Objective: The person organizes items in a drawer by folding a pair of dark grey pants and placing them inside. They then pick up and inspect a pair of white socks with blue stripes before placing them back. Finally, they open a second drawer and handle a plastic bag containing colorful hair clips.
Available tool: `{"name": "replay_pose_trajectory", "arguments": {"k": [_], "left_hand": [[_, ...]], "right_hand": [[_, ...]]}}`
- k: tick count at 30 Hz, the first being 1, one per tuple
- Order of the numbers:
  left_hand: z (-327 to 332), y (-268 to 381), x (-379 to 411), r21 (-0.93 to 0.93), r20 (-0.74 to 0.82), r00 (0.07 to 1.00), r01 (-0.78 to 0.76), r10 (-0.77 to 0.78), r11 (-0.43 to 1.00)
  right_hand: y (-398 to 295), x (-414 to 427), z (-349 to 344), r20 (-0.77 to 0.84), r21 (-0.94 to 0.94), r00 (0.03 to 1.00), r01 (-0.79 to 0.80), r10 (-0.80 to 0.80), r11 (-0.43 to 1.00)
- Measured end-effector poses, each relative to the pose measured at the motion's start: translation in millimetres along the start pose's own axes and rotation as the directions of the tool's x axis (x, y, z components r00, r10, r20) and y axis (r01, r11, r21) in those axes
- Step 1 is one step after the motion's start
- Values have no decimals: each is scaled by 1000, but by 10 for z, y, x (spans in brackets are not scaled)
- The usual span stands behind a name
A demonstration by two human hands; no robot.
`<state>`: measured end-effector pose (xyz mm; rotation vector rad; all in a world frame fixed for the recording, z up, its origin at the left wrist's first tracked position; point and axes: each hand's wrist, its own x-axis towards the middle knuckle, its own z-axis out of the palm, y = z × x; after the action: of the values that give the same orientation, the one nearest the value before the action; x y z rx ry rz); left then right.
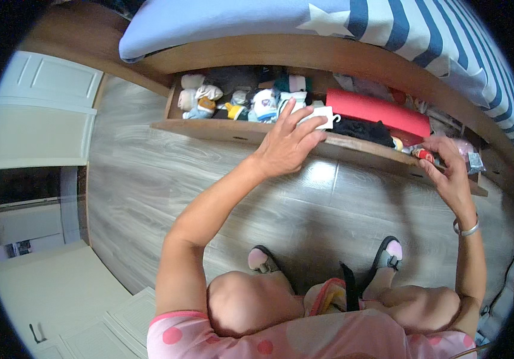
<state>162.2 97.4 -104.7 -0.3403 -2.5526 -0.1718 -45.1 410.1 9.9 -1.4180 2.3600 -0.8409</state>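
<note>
A wooden drawer [221, 130] under the bed is pulled out, filled with rolled socks and small cloth items. My left hand [289, 142] lies over its front edge, fingers spread on or just above a white card with a hook [324, 117]; whether it grips the card is unclear. Toward the drawer's right end, my right hand [447, 168] is at the front board, thumb outside and fingers inside, beside a small red item [425, 155]. A long red box [378, 112] lies between the hands, behind black cloth [362, 129]. Rolled white socks [187, 99] fill the left end.
Above the drawer is the bed's wooden rail [257, 47] with a striped sheet [423, 31]. My knees and shoes are on the near side, over a grey wood-look floor [140, 179]. White cabinets [41, 121] stand at left; a dark cable [513, 264] runs at right.
</note>
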Motion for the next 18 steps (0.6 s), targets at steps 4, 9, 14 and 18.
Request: {"name": "replay_pose_trajectory", "arguments": {"k": [4, 9, 14, 18], "left_hand": [[76, 42, -177, 248, -74, 990, -99, 121, 964], [157, 154, -611, 376, 145, 965, 151, -219, 914], [167, 51, -536, 412, 195, 904, 276, -380, 868], [112, -77, -510, 397, 303, 839, 320, -452, 860]], "right_hand": [[-268, -355, 215, 18, 73, 992, -122, 121, 990], [-227, -605, 502, 167, -99, 912, -362, 374, 927], [426, -641, 887, -74, -56, 963, -263, 259, 963], [626, -428, 1086, -25, 47, 913, -406, 408, 913]]}}
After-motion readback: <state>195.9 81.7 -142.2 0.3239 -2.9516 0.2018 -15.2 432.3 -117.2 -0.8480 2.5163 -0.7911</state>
